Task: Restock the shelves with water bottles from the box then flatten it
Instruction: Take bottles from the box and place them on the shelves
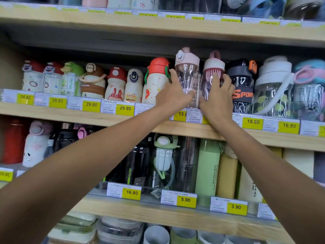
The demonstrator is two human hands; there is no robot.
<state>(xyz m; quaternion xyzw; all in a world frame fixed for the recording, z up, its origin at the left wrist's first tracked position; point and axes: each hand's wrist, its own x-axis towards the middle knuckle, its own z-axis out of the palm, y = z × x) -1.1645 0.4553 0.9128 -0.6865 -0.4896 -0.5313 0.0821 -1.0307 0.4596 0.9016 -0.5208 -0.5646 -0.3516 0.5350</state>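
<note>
L hand [173, 95] grips pink-cap bottle [187, 73] – R hand [218, 101], fingers curled, holds strainer bottle [213, 66]. Both upright, side by side on mid shelf [98, 118].

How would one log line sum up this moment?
phase: shelving | left hand: holds clear plastic bottle with pale pink lid | right hand: holds clear bottle with mauve strainer lid | box: unseen

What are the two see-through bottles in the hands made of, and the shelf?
Pink-capped bottle: probably clear plastic, shiny; you see through it, with a matte pink cap. Strainer bottle: likely clear plastic too, glinting crinkly wrap over it. Shelf: looks like pale wood, matte, though it may be laminate.
</note>
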